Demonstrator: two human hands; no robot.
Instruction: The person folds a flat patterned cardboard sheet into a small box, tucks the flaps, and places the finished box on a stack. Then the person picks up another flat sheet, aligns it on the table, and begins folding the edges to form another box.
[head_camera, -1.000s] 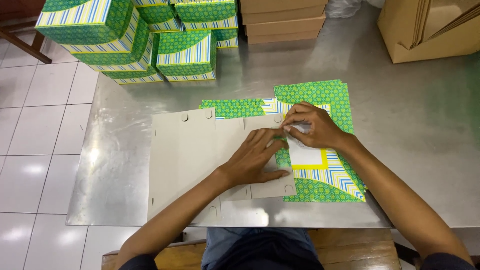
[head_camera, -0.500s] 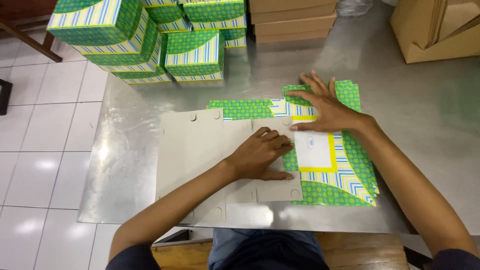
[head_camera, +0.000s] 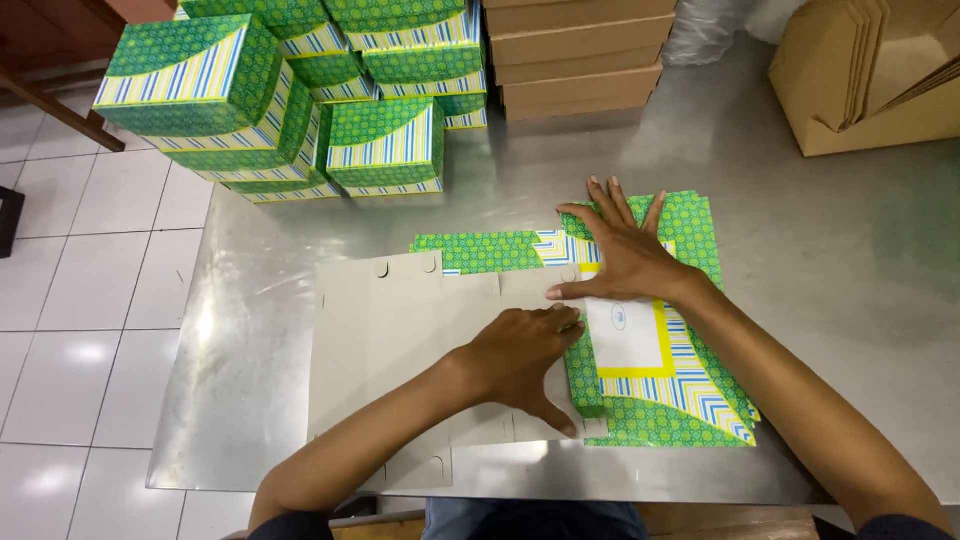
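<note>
Both hands are lying flat, clamping nothing: left hand (head_camera: 520, 355) pressing the grey box blank (head_camera: 400, 340), right hand (head_camera: 620, 255) at 1 o'clock pressing its printed panel (head_camera: 660, 390); folded boxes (head_camera: 300, 90) sitting at 11.

Bright, even indoor light; soft glare on the steel counter (head_camera: 830, 260) and floor tiles (head_camera: 70, 350), sharp focus, slight wide-angle bending at edges.

folded boxes (head_camera: 300, 110) behind flat carton (head_camera: 400, 340)

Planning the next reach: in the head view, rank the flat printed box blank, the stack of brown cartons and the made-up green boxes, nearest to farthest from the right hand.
1. Flat printed box blank, under the right hand.
2. Stack of brown cartons, straight beyond it at the table's far edge.
3. Made-up green boxes, far left; close to the cartons, hard to call.
</note>
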